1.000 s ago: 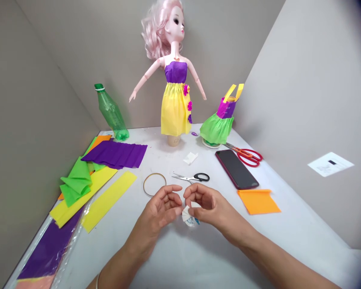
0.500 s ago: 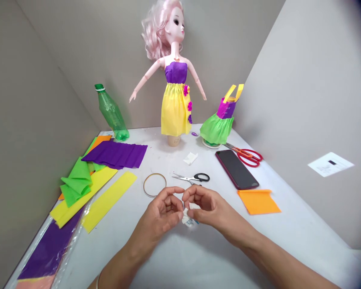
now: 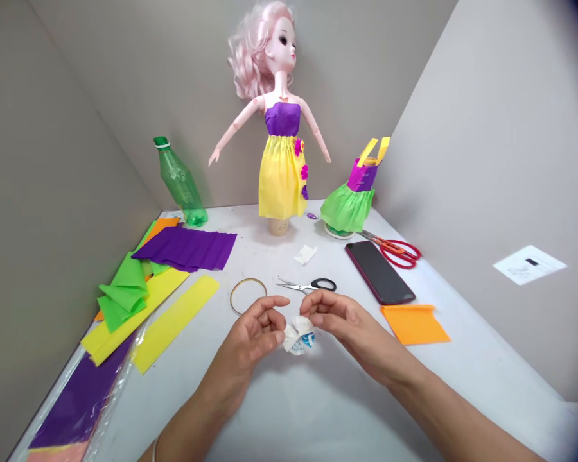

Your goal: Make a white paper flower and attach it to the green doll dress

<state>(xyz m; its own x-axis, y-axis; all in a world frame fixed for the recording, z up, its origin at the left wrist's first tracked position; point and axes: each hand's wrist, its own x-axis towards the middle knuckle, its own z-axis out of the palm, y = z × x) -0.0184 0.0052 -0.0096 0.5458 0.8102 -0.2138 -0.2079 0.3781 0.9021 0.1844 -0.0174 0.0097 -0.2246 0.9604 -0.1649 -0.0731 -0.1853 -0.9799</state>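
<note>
A small crumpled white piece with blue print [image 3: 298, 337], perhaps paper, fanned out like a flower, is between my two hands just above the table. My left hand [image 3: 257, 337] pinches its left edge, thumb against it, with the index finger stretched out above. On the other side, my right hand [image 3: 340, 317] has its thumb and fingers closed at the upper right edge; its exact grip is partly hidden. Beyond my fingers lie small black-handled scissors [image 3: 308, 284] and a thin gold bangle [image 3: 248, 280].
At the back stand a doll [image 3: 282, 173], a green bottle [image 3: 179, 183] and a small green-skirted dress [image 3: 349, 205]. A phone [image 3: 379, 273], red scissors [image 3: 399, 250] and an orange sheet [image 3: 414, 324] lie right. Purple crepe paper [image 3: 187, 248] and yellow strips [image 3: 176, 324] lie left.
My hands have drawn slightly apart, so more of the white piece shows. My right thumb has moved up from in front of it.
</note>
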